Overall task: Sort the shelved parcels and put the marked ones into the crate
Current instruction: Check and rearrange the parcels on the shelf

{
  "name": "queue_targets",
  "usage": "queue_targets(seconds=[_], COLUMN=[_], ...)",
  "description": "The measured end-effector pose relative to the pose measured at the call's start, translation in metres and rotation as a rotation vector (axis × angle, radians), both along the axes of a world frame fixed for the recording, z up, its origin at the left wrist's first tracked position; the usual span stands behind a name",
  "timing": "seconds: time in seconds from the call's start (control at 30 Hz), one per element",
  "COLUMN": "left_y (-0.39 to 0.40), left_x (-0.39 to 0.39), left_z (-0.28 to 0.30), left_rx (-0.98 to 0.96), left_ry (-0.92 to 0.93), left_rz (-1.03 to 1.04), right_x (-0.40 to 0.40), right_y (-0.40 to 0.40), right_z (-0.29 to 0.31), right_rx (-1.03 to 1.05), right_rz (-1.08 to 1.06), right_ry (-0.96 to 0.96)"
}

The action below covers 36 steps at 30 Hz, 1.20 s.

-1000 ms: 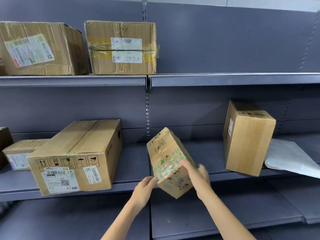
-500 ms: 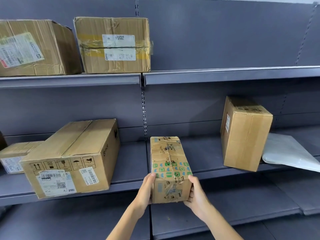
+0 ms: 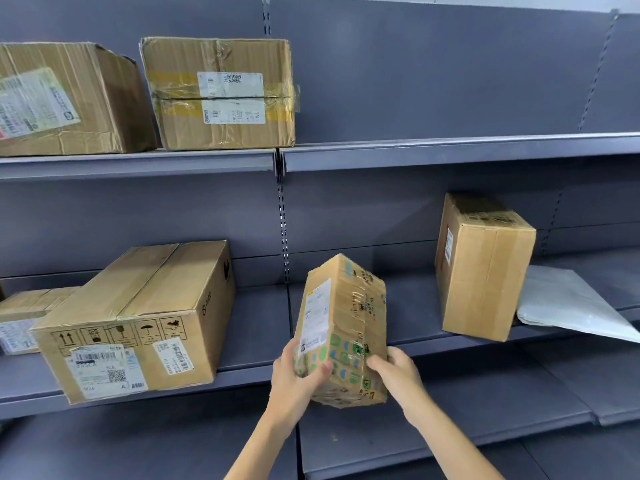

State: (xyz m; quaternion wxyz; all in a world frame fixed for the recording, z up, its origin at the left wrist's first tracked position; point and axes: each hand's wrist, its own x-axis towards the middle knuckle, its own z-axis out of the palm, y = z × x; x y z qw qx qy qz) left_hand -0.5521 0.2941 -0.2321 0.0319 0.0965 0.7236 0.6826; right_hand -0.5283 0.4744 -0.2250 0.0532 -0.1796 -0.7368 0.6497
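The small brown cardboard parcel (image 3: 341, 327), wrapped in clear tape and printed with green and blue marks, was held off the shelf in both hands, tilted with its upper end leaning away and to the right. A white shipping label (image 3: 316, 315) ran down its left face. The left hand (image 3: 294, 375) gripped the lower left corner, thumb curled over the printed face. The right hand (image 3: 398, 372) clasped the lower right edge, fingers bent round it.

Left of the left hand, a large brown cardboard box (image 3: 138, 317) with handling symbols and barcode labels sat askew on the grey metal middle shelf (image 3: 256, 327), its front corner overhanging the edge. Behind that box, further left, lay a smaller flat brown carton (image 3: 27, 313).

Above and right of the right hand, a tall brown cardboard box (image 3: 483, 268) stood tilted on the same shelf, and a white plastic mailer bag (image 3: 568, 306) lay just beside it, on its far side.

Well above both hands, on the upper shelf (image 3: 138, 162), two taped brown boxes stood side by side: a creased one (image 3: 65, 98) at the far left and one with yellowed tape (image 3: 221, 95) next to it.
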Motion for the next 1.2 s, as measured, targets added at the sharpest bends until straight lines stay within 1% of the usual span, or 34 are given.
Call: queue_targets(seconds=[0.07,0.13,0.2,0.27,0.33,0.4,0.47,0.5,0.63,0.73,0.97,1.1,1.2], left_y=[0.001,0.002,0.005,0.003,0.001,-0.001,-0.003,-0.004,-0.01,-0.009,-0.009,-0.015,-0.021], left_x=[-0.001,0.003,0.006,0.007,0.008,0.008,0.004,0.001,0.001,0.008,0.008,0.004,-0.001], left_z=[0.005,0.012,0.016,0.016,0.017,0.019,0.018,0.016,0.011,0.006,0.004,0.007,0.012], left_rx=[-0.226,-0.396,-0.493,-0.544,-0.497,-0.358,-0.215,-0.185,-0.152,-0.153,-0.158,-0.135,-0.07], left_ry=[0.105,0.2,0.249,0.277,0.254,0.179,0.095,0.064,-0.018,-0.018,-0.019,-0.009,-0.005], left_rz=[0.049,0.075,0.087,0.069,0.02,-0.028,-0.021,0.005,0.034,0.025,0.009,0.036,0.099], right_x=[-0.001,-0.002,-0.005,-0.008,-0.011,-0.013,-0.013,-0.012,-0.011,-0.013,-0.015,-0.018,-0.021], right_y=[-0.002,-0.006,-0.012,-0.016,-0.02,-0.022,-0.023,-0.023,-0.024,-0.024,-0.031,-0.037,-0.041], right_z=[0.006,0.009,0.007,-0.001,-0.008,-0.009,-0.008,-0.006,-0.003,-0.002,0.002,0.004,0.006], right_rx=[-0.005,-0.098,-0.168,-0.244,-0.342,-0.409,-0.454,-0.466,-0.435,-0.353,-0.199,-0.176,-0.221], right_rz=[0.07,0.145,0.18,0.194,0.161,0.089,0.04,0.031,0.025,0.021,0.092,0.129,0.186], right_ry=[0.021,0.005,-0.029,-0.073,-0.073,-0.026,0.013,0.034,0.119,0.159,0.144,0.153,0.203])
